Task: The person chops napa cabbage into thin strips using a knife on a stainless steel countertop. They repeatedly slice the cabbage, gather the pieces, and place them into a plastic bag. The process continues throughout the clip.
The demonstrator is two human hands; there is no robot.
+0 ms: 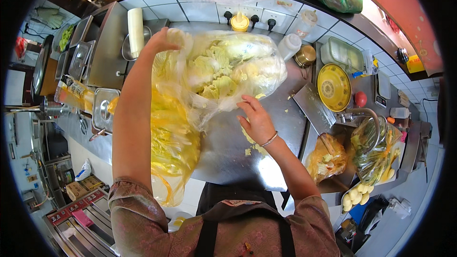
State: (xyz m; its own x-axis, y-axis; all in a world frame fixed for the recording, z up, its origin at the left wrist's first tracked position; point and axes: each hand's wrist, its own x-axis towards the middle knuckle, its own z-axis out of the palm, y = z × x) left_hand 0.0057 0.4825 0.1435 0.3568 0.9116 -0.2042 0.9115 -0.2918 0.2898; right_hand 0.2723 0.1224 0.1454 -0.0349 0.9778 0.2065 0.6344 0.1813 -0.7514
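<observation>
A clear plastic bag [203, 109] holding several napa cabbages [214, 67] lies on the stainless steel counter [228, 146]. My left hand [164, 42] is at the bag's far left edge, near a rolled pale end; its grip is not clear. Beside the bag's near edge, my right hand [256, 118] has its fingers apart and holds nothing. A yellow plastic bag [175, 150] with cabbage leaves in it lies at the left, partly behind my left arm, and hangs over the counter's front edge. Leaf scraps [264, 149] are scattered near my right wrist.
A cleaver [314, 107] lies at the right beside a yellow enamel bowl [334, 87] and a faucet [373, 125]. Along the tiled wall stand squeeze bottles [289, 45] and a yellow-capped container [239, 23]. A lidded steel pan [104, 109] is at the left.
</observation>
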